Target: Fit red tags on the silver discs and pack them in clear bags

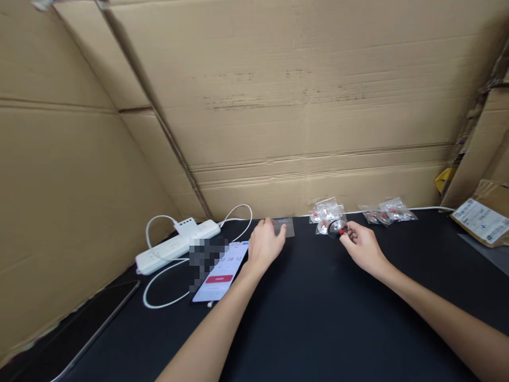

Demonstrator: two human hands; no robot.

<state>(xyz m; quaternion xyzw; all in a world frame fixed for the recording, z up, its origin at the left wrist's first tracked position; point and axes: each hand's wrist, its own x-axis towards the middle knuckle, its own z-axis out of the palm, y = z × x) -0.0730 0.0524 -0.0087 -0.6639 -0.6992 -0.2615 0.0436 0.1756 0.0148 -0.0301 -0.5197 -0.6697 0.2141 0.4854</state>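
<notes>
Right hand (366, 246): one of two, pinched on a single shiny, red-marked round piece (336, 228), just past 3 o'clock in the view.
Left hand (263, 245): the second, about half past 5, thumb spread from the fingers over one flat clear bag (289, 228); whether it gripped the bag, I could not tell.
Clear packets: two groups, too jumbled to count singly; the nearer group (327, 209) overlapped the round piece in view, at its 11 o'clock; the farther group (393, 210) lay toward the right hand's 1 o'clock.
Phone (218, 289): one, lit, at the left hand's 8 o'clock.
Power strip (165, 252): one, bearing one white adapter (186, 227), at the phone's 10 o'clock.
Labelled package (483, 218): one, at 3 o'clock, near the view's edge.
Edges: a cardboard back wall (302, 127) rose behind the desk (318, 323) across 12 o'clock, a cardboard side wall (59, 201) at 9.
Room: black desk surface spread from between the hands toward 6 o'clock.
</notes>
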